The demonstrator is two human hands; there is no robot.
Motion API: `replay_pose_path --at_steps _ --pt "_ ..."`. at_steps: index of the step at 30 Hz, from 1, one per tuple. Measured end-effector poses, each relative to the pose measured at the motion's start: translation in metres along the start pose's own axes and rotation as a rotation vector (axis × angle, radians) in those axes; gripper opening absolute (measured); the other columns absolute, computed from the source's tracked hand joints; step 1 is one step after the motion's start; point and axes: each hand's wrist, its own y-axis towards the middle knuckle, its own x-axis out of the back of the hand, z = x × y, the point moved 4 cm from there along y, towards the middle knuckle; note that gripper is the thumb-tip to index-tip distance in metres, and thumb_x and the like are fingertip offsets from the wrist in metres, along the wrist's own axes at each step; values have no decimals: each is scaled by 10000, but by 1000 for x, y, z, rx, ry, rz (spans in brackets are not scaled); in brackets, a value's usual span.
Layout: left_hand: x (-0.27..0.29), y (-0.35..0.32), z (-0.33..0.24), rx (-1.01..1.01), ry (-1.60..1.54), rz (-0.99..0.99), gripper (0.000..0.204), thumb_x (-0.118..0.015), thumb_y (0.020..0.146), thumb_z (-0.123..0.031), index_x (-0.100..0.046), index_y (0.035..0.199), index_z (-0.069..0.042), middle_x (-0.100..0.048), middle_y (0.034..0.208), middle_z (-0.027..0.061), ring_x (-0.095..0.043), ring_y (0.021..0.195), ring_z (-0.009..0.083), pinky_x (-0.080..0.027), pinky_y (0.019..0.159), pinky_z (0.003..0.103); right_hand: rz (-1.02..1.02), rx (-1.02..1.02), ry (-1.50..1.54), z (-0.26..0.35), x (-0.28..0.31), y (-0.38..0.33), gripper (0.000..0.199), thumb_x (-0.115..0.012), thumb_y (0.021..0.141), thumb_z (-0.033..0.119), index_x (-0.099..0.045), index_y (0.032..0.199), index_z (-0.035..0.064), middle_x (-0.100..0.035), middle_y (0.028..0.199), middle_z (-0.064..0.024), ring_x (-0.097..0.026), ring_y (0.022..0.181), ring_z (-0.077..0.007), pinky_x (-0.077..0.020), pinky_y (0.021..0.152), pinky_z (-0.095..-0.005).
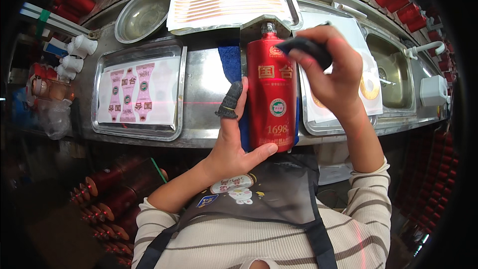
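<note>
A red bottle with gold lettering and a round white-and-green emblem lies in a metal holder, its neck pointing away from me. My left hand steadies it from the lower left, thumb on the front near the base and fingers along the side. Dark finger cots cover a fingertip of that hand. In my right hand is a black, flat-looking scraper, its tip at the upper right of the bottle's face. Blue cloth lies under the bottle.
On the left, a metal tray holds pink label sheets. Behind are a metal bowl and a sheet of gold strips. White sheets with round gold decals lie right, beside a sink. Red bottles crowd the surroundings.
</note>
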Motion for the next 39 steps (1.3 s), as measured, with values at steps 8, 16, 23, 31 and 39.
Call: replay_pose_path --at_steps 8,16,23,31,39 --pt "0 -5 0 -2 -61 -46 1053 -773 876 -206 -41 1590 45 -137 1671 224 -207 1535 311 -196 1236 430 136 317 -257 9 -9 -12 236 -709 752 -11 -639 964 67 -603 826 -100 -612 757 -321 -521 684 -395" --pt "-6 -31 -5 57 -260 -143 850 -605 1006 -280 -78 1587 46 -178 1664 243 -183 1545 314 -118 1251 435 183 -42 39 80 -1 -122 220 -820 741 3 -730 936 51 -583 777 -15 -626 702 -181 -529 637 -309" --pt "-26 -22 -5 45 -233 -338 767 -694 964 -144 -227 1544 39 -342 1588 206 -394 1425 260 -344 1169 394 -481 -808 308 43 -16 -162 209 -768 878 57 -592 981 11 -637 855 -25 -595 785 -71 -504 712 -235" --pt "-35 -36 -34 -118 795 -179 395 -606 976 -419 -767 1178 -120 -260 1604 345 -282 1457 528 -97 1151 674 -396 -772 310 45 -16 -158 225 -761 893 37 -577 1021 24 -622 878 -11 -569 755 -45 -471 671 -198" --pt "-12 -65 -1 66 660 -264 514 -552 1012 -451 -737 1054 26 -221 1593 390 -205 1494 542 -27 1157 692 -415 -675 272 35 4 -138 222 -770 882 33 -580 995 12 -604 903 -14 -558 801 -56 -463 718 -197"
